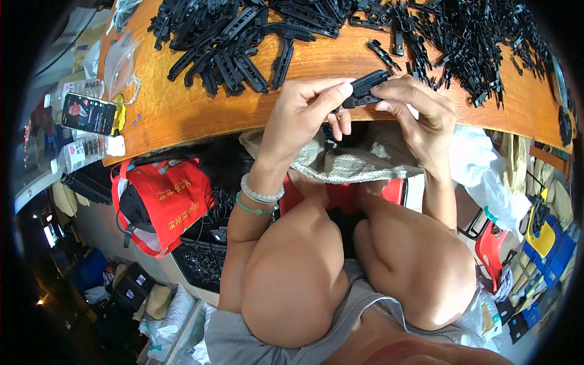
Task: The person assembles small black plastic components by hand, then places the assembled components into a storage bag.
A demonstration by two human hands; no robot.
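Both my hands hold one small black plastic part (367, 88) at the near edge of the wooden table (182, 109). My left hand (307, 115) pinches its left end between thumb and forefinger; two bead bracelets sit on that wrist. My right hand (420, 115) grips its right end from above and behind. A heap of long black plastic strips (234, 42) lies on the table to the far left of the hands, and a tangle of smaller black plastic pieces (474, 42) lies to the far right.
A woven sack (353, 161) hangs open below the table edge over my knees. A phone (88, 114) and a water bottle (85, 152) lie at the table's left end. A red bag (173, 201) and a crate of black parts (204, 261) sit at left.
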